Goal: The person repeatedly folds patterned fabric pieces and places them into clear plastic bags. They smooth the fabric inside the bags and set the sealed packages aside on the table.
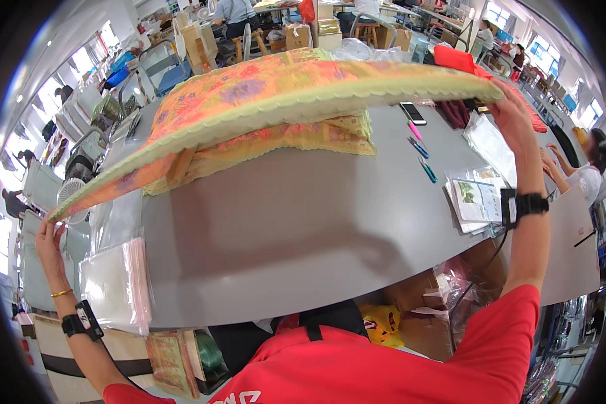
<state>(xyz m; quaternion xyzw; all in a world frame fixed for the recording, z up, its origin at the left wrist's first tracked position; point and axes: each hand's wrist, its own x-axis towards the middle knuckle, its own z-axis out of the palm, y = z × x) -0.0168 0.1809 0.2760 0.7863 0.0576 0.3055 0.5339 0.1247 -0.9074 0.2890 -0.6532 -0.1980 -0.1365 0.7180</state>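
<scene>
An orange, yellow and red floral scarf (249,84) with a pale green scalloped edge is stretched wide above the grey table (283,222). My left hand (50,248) pinches its left corner, out past the table's left side. Raised at the far right, my right hand (513,120) is closed on the other corner. The near edge hangs in the air between both hands. Beneath it, matching floral cloth (316,137) lies on the table; I cannot tell whether it is part of the same scarf.
Clear plastic bags (114,279) lie at the left table edge. To the right are a phone (413,113), a pink marker (414,129), two thread snippers (427,170), printed cards (477,198) and red cloth (454,59). Another person (579,175) sits at far right.
</scene>
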